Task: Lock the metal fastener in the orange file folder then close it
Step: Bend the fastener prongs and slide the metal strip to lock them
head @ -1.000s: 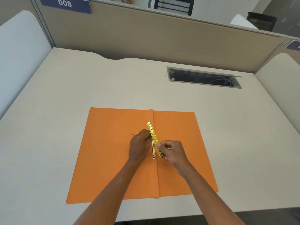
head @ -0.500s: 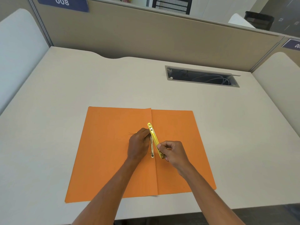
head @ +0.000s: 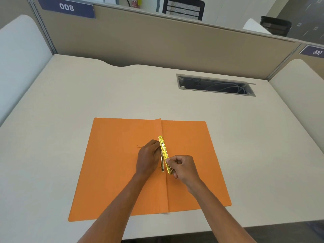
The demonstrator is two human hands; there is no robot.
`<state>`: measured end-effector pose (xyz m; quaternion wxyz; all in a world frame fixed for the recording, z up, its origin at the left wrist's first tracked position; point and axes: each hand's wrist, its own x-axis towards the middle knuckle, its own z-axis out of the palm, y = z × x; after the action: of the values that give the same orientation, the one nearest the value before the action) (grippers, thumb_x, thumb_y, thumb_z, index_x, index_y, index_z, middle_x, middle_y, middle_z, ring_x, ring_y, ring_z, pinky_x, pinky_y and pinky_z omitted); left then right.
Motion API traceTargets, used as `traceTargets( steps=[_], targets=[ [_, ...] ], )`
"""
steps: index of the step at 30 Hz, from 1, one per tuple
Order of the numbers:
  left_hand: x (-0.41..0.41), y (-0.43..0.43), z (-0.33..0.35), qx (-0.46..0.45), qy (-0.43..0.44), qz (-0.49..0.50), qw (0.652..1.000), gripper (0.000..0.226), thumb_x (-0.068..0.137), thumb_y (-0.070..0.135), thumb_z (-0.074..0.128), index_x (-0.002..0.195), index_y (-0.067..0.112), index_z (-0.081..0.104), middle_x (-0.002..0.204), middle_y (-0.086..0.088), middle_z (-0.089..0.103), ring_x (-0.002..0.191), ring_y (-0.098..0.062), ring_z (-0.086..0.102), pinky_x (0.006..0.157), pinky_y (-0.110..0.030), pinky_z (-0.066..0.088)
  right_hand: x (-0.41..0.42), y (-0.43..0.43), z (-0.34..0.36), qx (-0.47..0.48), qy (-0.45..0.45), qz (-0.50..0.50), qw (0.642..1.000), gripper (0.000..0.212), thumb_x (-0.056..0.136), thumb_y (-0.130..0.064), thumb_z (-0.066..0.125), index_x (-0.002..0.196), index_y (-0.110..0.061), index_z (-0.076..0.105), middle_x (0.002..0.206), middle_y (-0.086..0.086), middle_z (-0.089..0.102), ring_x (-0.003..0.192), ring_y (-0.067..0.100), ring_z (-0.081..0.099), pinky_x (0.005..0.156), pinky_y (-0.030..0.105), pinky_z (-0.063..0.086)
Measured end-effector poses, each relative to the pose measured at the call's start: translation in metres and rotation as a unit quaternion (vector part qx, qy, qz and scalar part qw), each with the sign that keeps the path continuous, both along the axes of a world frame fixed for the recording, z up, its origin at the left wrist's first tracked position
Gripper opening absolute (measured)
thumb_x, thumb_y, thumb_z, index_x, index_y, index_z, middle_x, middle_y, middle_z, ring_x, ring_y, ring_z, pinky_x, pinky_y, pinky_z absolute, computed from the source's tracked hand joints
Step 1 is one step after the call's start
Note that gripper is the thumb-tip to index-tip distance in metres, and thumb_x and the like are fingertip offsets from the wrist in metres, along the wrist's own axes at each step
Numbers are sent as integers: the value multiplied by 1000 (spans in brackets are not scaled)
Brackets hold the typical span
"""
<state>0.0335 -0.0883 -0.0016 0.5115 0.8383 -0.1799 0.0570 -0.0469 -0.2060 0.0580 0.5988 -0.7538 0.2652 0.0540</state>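
An orange file folder (head: 114,172) lies open and flat on the desk, its fold running down the middle. A gold metal fastener bar (head: 163,149) stands tilted over the fold, its far end raised. My right hand (head: 182,166) pinches the bar's near end. My left hand (head: 148,159) rests on the left leaf beside the fold, its fingertips at the bar's upper part. A thin silver prong (head: 162,162) lies along the fold between my hands.
The beige desk (head: 87,95) has an open cable slot (head: 215,85) with wires at the back right. Tan partition walls (head: 157,41) stand behind, white side panels at left and right. The desk's front edge is just below the folder.
My hands and the fastener bar have barely moved; the bar stays tilted over the fold. The view has shifted slightly.
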Motion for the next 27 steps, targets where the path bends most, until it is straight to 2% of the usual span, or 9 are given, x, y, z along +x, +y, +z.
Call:
traceTargets(
  steps=[6,8,10,12,15,18,20,27],
  targets=[
    [1,3,3,25,10,-6,1000,19,83,-5,59,88,7,73,89,0,69,59,-1,49,54,-16,35,2,0,-2,19,11,1,1000,19,89,-17,68,81,0,72,58,10,52,40,13,39,41,24,34],
    [1,9,6,54,2,-28,998,18,85,-1,60,95,7,73,95,-2,69,64,-8,56,57,-18,41,2,-1,-3,22,15,3,1000,19,89,-16,69,82,1,72,53,7,53,39,14,40,41,25,35],
    [-1,19,7,81,-2,-42,996,20,88,3,61,104,6,71,102,-4,68,75,-14,62,64,-25,49,4,-2,-2,22,19,6,1000,21,89,-15,68,82,4,71,45,2,52,37,14,41,42,26,36],
    [-6,34,6,79,13,-39,996,24,88,1,61,110,5,70,107,-3,66,77,-13,63,66,-27,52,5,-3,-1,25,22,11,999,20,89,-14,67,82,5,70,40,-2,53,36,15,42,41,25,37],
    [-20,55,7,34,64,-66,995,23,83,-5,65,100,9,73,97,2,66,68,-5,61,63,-28,54,7,-4,-1,38,27,20,999,19,89,-12,68,84,7,70,42,1,54,36,14,44,40,25,39],
    [-37,64,8,-18,146,-120,982,24,82,-2,70,98,15,75,96,5,69,84,-6,63,74,-21,49,9,-5,-2,51,28,26,998,23,87,-13,70,84,9,69,47,7,51,37,15,45,41,26,41],
    [-45,64,7,-59,186,-133,972,22,83,3,71,100,16,75,96,8,71,89,-12,64,76,-23,50,11,-7,-2,54,30,31,998,24,87,-14,70,83,9,69,47,7,50,38,16,44,42,26,42],
    [-54,50,6,-170,191,-122,959,11,88,12,68,95,9,76,94,-4,74,89,-16,68,77,-28,53,14,-9,-4,63,45,37,996,16,89,-12,67,80,1,71,48,6,50,42,17,44,44,28,42]
  ],
)
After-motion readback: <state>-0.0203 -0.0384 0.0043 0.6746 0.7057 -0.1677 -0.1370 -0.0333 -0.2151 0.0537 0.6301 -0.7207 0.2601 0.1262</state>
